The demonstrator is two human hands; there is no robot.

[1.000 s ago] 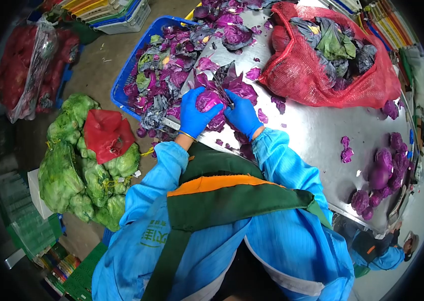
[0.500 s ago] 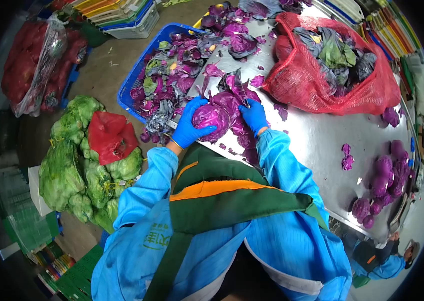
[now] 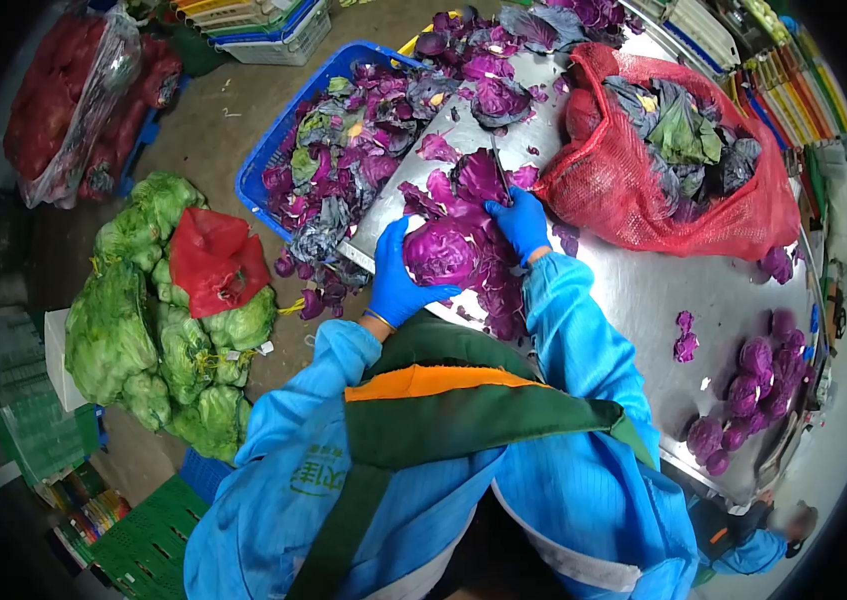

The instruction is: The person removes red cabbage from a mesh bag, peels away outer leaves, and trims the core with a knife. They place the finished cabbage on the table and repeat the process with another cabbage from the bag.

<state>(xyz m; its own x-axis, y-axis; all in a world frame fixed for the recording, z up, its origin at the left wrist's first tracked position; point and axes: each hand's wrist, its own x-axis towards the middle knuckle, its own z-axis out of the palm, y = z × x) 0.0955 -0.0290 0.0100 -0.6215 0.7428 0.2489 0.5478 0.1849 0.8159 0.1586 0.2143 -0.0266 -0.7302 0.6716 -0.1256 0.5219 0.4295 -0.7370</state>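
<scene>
A red cabbage head (image 3: 440, 252) sits at the table's near edge, with torn purple leaves (image 3: 478, 180) around and behind it. Cupped against its left side is my left hand (image 3: 400, 280), thumb along the near side and fingers behind. My right hand (image 3: 520, 226), just right of the head, is closed on a knife (image 3: 499, 168) whose thin dark blade points away from me. Its handle is hidden in my fist. Loose trimmed leaves (image 3: 500, 100) lie farther back on the steel table (image 3: 623, 300).
A blue crate (image 3: 261, 165) heaped with cabbage leaves stands left of the table. A red mesh sack (image 3: 633, 205) of outer leaves lies right. Several cabbage heads (image 3: 748, 395) sit at the right edge. Bagged green vegetables (image 3: 113, 325) are on the floor. Another person (image 3: 753, 550) is lower right.
My right hand has turned, and the knife blade now stands clear of the leaves, pointing away. The leaves behind the head lie more spread out. My left hand stays on the cabbage.
</scene>
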